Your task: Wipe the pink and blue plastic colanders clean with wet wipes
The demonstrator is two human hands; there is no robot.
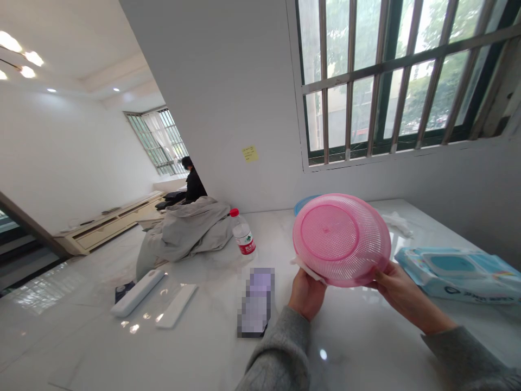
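A pink plastic mesh basket [329, 233] is held up over the white table, its round base turned towards me. My left hand [308, 293] grips the lower left of its rim, with a white wipe [311, 271] pressed between fingers and plastic. At the lower right, my right hand [396, 288] pinches the rim, thumb on the near side; the other fingers are mostly hidden. Behind the basket, part of a blue round item [304, 204] shows on the table.
On the table [195, 358] are a pixelated phone-like item [256, 301], a red-capped bottle [243, 233], a grey cloth [191, 231], white elongated objects [138, 293], a crumpled tissue [396, 222] and a blue wipes pack [456, 274]. A person [194, 182] is in the far background.
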